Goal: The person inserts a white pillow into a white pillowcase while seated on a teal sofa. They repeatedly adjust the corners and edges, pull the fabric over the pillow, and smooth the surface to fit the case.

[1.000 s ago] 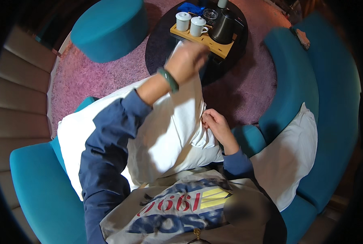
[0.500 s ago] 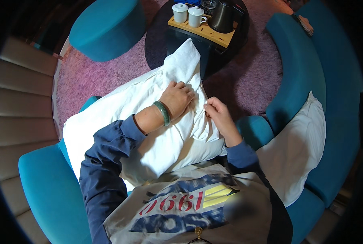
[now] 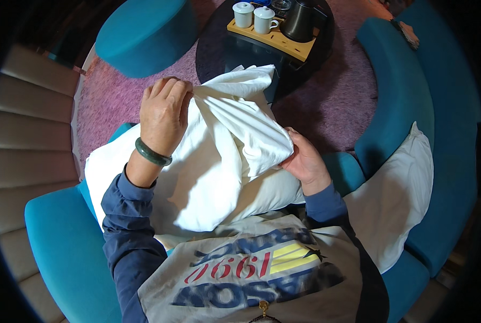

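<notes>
A white pillowcase (image 3: 197, 167) lies bunched over a white pillow (image 3: 270, 194) in front of me. My left hand (image 3: 164, 110), with a dark green bangle at the wrist, pinches the cloth at its upper left and holds it raised. At the other side my right hand (image 3: 306, 160) grips the fabric, its fingertips partly hidden behind the folds. Between both hands the cloth is pulled into taut creases. The lower part of the pillowcase hangs loosely over the pillow, toward my lap.
A second white pillow (image 3: 396, 199) leans on the curved teal sofa (image 3: 396, 91) to my right. Ahead, a round black table (image 3: 213, 54) bears a wooden tray (image 3: 283, 43) with two lidded white cups (image 3: 264, 20) and a dark kettle (image 3: 298, 22). A teal ottoman (image 3: 143, 37) stands far left.
My left hand has moved left and up, drawing the cloth with it. My right hand has shifted slightly right and down. The fabric between them is now spread and stretched.
</notes>
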